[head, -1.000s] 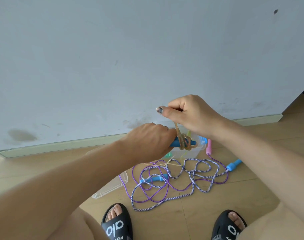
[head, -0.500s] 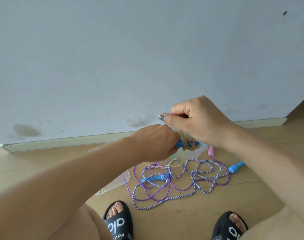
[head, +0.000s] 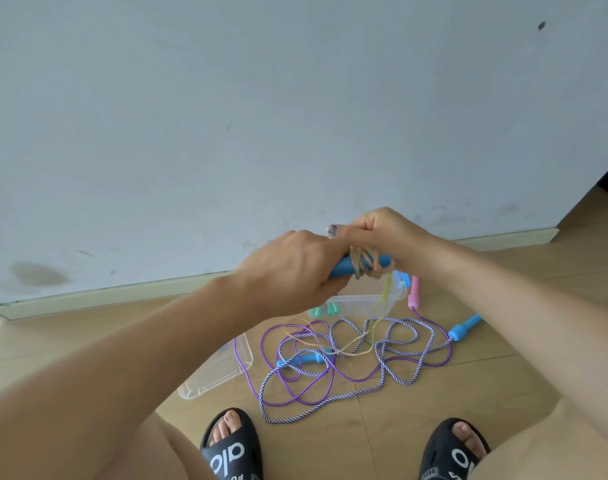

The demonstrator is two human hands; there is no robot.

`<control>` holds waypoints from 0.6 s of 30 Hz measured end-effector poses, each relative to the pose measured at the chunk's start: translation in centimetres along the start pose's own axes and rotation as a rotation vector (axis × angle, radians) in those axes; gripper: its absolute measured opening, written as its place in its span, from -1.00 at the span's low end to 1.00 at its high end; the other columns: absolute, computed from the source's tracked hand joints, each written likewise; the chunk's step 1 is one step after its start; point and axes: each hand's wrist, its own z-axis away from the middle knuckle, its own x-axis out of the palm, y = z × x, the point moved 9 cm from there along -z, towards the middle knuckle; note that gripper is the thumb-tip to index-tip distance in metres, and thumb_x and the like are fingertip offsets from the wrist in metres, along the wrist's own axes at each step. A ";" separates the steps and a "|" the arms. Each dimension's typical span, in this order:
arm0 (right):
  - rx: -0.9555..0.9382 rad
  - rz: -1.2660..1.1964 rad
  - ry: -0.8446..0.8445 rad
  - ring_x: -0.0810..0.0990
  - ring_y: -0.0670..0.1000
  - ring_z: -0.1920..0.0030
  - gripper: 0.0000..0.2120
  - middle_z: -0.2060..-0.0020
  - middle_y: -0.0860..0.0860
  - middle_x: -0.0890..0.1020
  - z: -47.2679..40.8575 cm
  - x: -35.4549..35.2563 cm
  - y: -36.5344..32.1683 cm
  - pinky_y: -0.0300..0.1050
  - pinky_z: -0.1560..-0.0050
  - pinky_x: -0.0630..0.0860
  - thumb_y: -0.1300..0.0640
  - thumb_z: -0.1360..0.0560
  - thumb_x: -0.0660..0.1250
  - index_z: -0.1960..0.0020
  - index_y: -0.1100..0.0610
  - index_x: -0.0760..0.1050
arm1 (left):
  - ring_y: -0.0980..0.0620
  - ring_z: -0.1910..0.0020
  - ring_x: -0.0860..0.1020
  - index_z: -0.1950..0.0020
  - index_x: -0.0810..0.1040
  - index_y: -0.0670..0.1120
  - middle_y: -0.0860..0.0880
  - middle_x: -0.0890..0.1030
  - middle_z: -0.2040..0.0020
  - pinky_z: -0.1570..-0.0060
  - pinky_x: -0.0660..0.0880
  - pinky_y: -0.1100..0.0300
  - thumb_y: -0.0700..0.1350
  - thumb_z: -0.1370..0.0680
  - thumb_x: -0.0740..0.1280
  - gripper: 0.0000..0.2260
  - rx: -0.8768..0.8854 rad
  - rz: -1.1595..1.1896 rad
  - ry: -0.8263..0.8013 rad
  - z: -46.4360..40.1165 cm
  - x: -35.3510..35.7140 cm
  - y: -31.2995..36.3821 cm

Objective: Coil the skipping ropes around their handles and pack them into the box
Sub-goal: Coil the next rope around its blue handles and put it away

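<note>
In the head view, the left hand (head: 292, 271) grips the blue handles (head: 361, 265) above the clear box (head: 364, 303), and the right hand (head: 385, 233) pinches the yellowish rope (head: 382, 299), winding it on. The coiling seems early; the next turns need steady tension on the slack.

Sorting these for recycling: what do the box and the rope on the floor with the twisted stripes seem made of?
Box: clear, glossy plastic, apparently; the floor shows through its walls. Striped rope: probably braided fabric cord, matte, with a purple-and-white twist pattern.
</note>
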 end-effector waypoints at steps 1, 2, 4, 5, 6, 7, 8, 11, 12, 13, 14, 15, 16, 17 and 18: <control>0.020 -0.061 -0.005 0.25 -0.09 0.54 -0.55 0.58 -0.05 0.30 0.1 0.4 0.3 -0.27 0.46 0.23 0.07 -0.51 0.39 0.41 0.25 0.29 | -0.14 0.42 0.40 0.12 0.46 -0.04 -0.01 0.47 0.39 0.44 0.36 0.07 -0.07 -0.52 0.29 -0.93 -0.032 0.036 0.061 0.1 -0.9 -0.4; 0.038 -0.043 0.014 0.22 -0.13 0.57 -0.64 0.61 -0.08 0.28 0.1 0.5 0.5 -0.31 0.50 0.21 0.08 -0.45 0.33 0.41 0.18 0.27 | -0.08 0.46 0.34 0.20 0.41 0.00 0.02 0.39 0.45 0.46 0.34 0.08 -0.07 -0.52 0.31 -0.87 -0.101 0.062 0.103 0.2 -1.5 -1.2; 0.072 0.026 0.061 0.12 -0.13 0.58 -0.66 0.61 -0.09 0.20 0.2 1.0 0.8 -0.31 0.52 0.12 0.02 -0.44 0.21 0.41 0.09 0.17 | 0.02 0.49 0.28 0.30 0.26 0.01 0.03 0.30 0.49 0.47 0.31 0.08 -0.06 -0.54 0.31 -0.71 -0.255 0.089 0.128 0.3 -1.6 -3.1; 0.088 0.011 0.080 0.10 -0.11 0.57 -0.61 0.60 -0.08 0.18 0.3 1.3 1.1 -0.32 0.53 0.10 -0.01 -0.50 0.19 0.42 0.08 0.14 | 0.02 0.48 0.28 0.32 0.24 -0.01 0.03 0.29 0.49 0.47 0.30 0.08 -0.05 -0.55 0.31 -0.69 -0.307 0.096 0.120 0.3 -1.4 -3.9; 0.110 -0.016 0.095 0.10 -0.10 0.57 -0.57 0.60 -0.08 0.17 0.5 1.7 1.4 -0.34 0.56 0.10 -0.02 -0.55 0.18 0.42 0.08 0.13 | 0.01 0.48 0.28 0.31 0.26 -0.03 0.01 0.30 0.48 0.46 0.28 0.08 -0.06 -0.54 0.30 -0.70 -0.336 0.094 0.110 0.3 -1.1 -4.4; 0.133 -0.031 0.108 0.11 -0.10 0.59 -0.54 0.61 -0.09 0.18 0.8 1.9 1.5 -0.35 0.59 0.11 -0.03 -0.60 0.16 0.41 0.08 0.14 | -0.02 0.47 0.27 0.31 0.28 -0.07 0.00 0.31 0.48 0.45 0.25 0.10 -0.09 -0.53 0.29 -0.73 -0.358 0.099 0.097 0.3 -0.9 -4.8; 0.154 -0.019 0.121 0.14 -0.10 0.60 -0.53 0.62 -0.10 0.21 1.1 2.1 1.6 -0.36 0.61 0.12 -0.03 -0.64 0.13 0.40 0.10 0.18 | -0.03 0.46 0.26 0.31 0.28 -0.09 -0.01 0.31 0.47 0.45 0.23 0.11 -0.11 -0.51 0.29 -0.75 -0.377 0.110 0.080 0.3 -0.7 -5.2; 0.154 0.089 0.171 0.26 -0.10 0.59 -0.51 0.60 -0.10 0.35 2.3 1.9 1.2 -0.29 0.55 0.22 -0.07 -0.67 0.09 0.37 0.13 0.32 | -0.03 0.43 0.29 0.28 0.30 -0.10 -0.03 0.36 0.43 0.44 0.22 0.11 -0.14 -0.50 0.27 -0.80 -0.431 0.118 0.029 0.5 -0.2 -6.4; 0.134 0.181 0.184 0.31 -0.09 0.55 -0.51 0.56 -0.07 0.40 2.7 1.9 0.9 -0.24 0.48 0.26 -0.08 -0.67 0.08 0.36 0.13 0.37 | -0.05 0.40 0.33 0.25 0.34 -0.11 -0.03 0.39 0.40 0.43 0.24 0.11 -0.14 -0.51 0.27 -0.83 -0.457 0.098 0.013 0.5 0.0 -7.0; 0.104 0.276 0.189 0.36 -0.07 0.50 -0.51 0.53 -0.06 0.42 3.1 2.1 0.4 -0.19 0.43 0.27 -0.08 -0.67 0.07 0.35 0.13 0.40 | -0.07 0.37 0.38 0.21 0.37 -0.12 -0.03 0.41 0.37 0.42 0.26 0.12 -0.12 -0.52 0.26 -0.85 -0.484 0.067 -0.004 0.6 0.1 -7.4; 0.067 0.357 0.194 0.37 -0.06 0.47 -0.52 0.52 -0.05 0.43 3.4 2.6 -0.2 -0.16 0.40 0.27 -0.07 -0.66 0.08 0.35 0.12 0.40 | -0.10 0.34 0.41 0.18 0.38 -0.12 -0.03 0.42 0.35 0.41 0.28 0.12 -0.11 -0.54 0.25 -0.86 -0.499 0.029 -0.027 0.7 0.3 -7.7; 0.029 0.425 0.200 0.36 -0.05 0.45 -0.54 0.53 -0.05 0.43 3.7 3.0 -0.8 -0.14 0.40 0.25 -0.05 -0.65 0.10 0.36 0.13 0.38 | -0.12 0.31 0.43 0.16 0.39 -0.12 -0.03 0.41 0.33 0.39 0.31 0.12 -0.09 -0.55 0.24 -0.86 -0.500 -0.010 -0.057 0.7 0.6 -7.7; -0.015 0.486 0.212 0.36 -0.03 0.44 -0.56 0.54 -0.04 0.43 3.9 3.2 -1.4 -0.12 0.42 0.22 -0.03 -0.63 0.13 0.37 0.13 0.35 | -0.14 0.30 0.45 0.14 0.38 -0.11 -0.03 0.40 0.31 0.37 0.33 0.11 -0.08 -0.56 0.23 -0.85 -0.491 -0.051 -0.092 0.6 1.0 -7.4; -0.058 0.551 0.224 0.35 0.01 0.44 -0.56 0.54 -0.02 0.41 4.1 3.2 -2.0 -0.11 0.43 0.20 -0.03 -0.62 0.15 0.38 0.13 0.31 | -0.15 0.29 0.45 0.14 0.37 -0.11 -0.03 0.38 0.30 0.36 0.34 0.11 -0.06 -0.58 0.22 -0.84 -0.480 -0.097 -0.128 0.5 1.3 -7.2; -0.103 0.623 0.238 0.34 0.03 0.44 -0.55 0.55 0.00 0.38 4.3 3.0 -2.7 -0.10 0.45 0.18 -0.05 -0.61 0.17 0.39 0.13 0.28 | -0.16 0.28 0.45 0.14 0.36 -0.10 -0.03 0.37 0.30 0.34 0.33 0.11 -0.05 -0.59 0.21 -0.83 -0.468 -0.145 -0.162 0.5 1.7 -6.9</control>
